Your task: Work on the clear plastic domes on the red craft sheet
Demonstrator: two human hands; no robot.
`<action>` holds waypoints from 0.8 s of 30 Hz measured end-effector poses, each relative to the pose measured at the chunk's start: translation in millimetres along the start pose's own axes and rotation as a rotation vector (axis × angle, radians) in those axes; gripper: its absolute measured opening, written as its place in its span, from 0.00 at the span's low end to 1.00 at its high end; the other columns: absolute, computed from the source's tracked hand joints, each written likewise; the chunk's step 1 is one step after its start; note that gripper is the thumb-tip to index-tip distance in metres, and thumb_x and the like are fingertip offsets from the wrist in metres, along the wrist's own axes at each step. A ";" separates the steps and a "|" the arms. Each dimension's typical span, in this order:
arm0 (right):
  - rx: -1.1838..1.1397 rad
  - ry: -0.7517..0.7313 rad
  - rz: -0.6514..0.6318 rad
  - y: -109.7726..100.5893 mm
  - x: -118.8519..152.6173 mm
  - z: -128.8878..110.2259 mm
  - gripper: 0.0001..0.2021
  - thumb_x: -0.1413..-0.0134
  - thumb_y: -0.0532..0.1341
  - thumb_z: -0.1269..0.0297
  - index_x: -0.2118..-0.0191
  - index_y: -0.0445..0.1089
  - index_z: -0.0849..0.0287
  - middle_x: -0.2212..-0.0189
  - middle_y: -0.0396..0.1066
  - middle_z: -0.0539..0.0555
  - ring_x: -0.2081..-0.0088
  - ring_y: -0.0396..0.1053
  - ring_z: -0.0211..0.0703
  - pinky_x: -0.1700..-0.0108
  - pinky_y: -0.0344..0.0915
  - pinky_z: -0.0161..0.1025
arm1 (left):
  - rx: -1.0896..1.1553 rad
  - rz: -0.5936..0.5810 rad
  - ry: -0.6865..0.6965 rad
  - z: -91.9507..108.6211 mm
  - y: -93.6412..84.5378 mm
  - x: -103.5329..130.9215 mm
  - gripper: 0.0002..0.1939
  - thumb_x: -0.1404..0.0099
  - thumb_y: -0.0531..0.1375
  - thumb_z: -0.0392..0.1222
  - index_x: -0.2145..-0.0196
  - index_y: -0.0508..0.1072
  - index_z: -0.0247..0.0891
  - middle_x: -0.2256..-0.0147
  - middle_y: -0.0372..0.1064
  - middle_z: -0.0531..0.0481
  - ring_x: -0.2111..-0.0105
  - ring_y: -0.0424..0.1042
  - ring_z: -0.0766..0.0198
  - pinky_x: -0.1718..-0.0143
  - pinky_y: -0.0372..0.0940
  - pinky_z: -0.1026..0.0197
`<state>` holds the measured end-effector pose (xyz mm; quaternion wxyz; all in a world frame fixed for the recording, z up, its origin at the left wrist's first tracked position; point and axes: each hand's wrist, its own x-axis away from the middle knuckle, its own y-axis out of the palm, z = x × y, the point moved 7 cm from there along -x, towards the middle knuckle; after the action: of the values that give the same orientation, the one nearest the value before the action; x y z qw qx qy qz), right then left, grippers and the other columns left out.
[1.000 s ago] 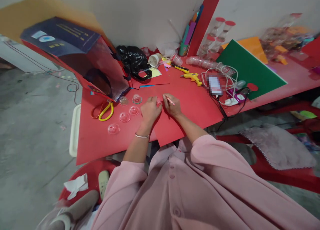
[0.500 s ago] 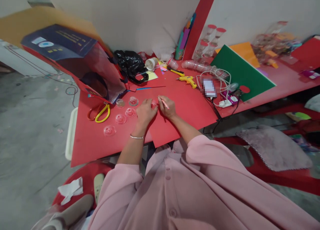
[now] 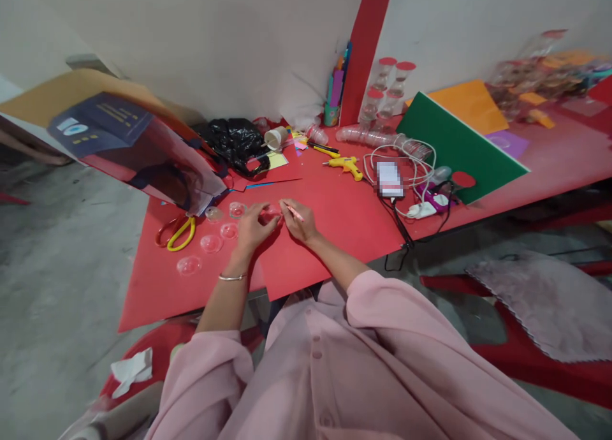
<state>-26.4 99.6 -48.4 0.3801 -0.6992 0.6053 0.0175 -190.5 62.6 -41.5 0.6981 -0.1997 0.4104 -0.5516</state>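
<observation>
My left hand curves its thumb and fingers around a clear plastic domed piece, pressing it down on a red sheet. In my right hand is a slim pinkish pen, its tip end close to the plastic piece; whether it touches cannot be made out. Left of my hands lie several similar clear domed pieces, spread over the red tabletop. Scissors with yellow and red handles lie beyond them, their blades hidden.
A large paper bag stands at the left, near a black plastic bag. Further back is a yellow glue gun. To the right are a phone, tangled white cables and a green board. A red chair stands right.
The view has shifted, so the table sits lower and further left. My left thumb and fingers now show apart around the plastic piece. The pen stays in my right hand.
</observation>
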 end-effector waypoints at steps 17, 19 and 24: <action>0.430 0.082 -0.282 -149.2 72.7 59.2 0.14 0.26 0.56 0.64 0.47 0.78 0.59 0.32 0.70 0.68 0.28 0.64 0.65 0.27 0.58 0.68 | -0.003 0.041 -0.084 -7.1 -3.6 15.2 0.23 0.35 0.68 0.59 0.48 0.79 0.45 0.61 0.79 0.45 0.65 0.76 0.59 0.57 0.74 0.52; 0.446 0.110 -0.291 -154.1 79.5 70.0 0.14 0.26 0.55 0.64 0.48 0.77 0.60 0.31 0.68 0.70 0.27 0.63 0.67 0.28 0.59 0.71 | 0.009 0.002 -0.120 -4.2 -2.3 20.8 0.23 0.35 0.68 0.60 0.49 0.79 0.45 0.63 0.78 0.47 0.69 0.74 0.61 0.63 0.72 0.54; 0.431 0.100 -0.305 -146.2 88.8 72.2 0.14 0.26 0.55 0.64 0.47 0.77 0.56 0.29 0.66 0.66 0.25 0.60 0.67 0.28 0.58 0.73 | -0.005 -0.071 -0.196 0.7 -4.0 33.3 0.24 0.36 0.69 0.62 0.49 0.79 0.45 0.62 0.78 0.49 0.70 0.72 0.62 0.65 0.72 0.54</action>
<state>154.4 62.3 -68.0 0.4879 -0.6853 0.5008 -0.2039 -190.5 30.1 -49.9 0.7143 -0.2690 0.3343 -0.5528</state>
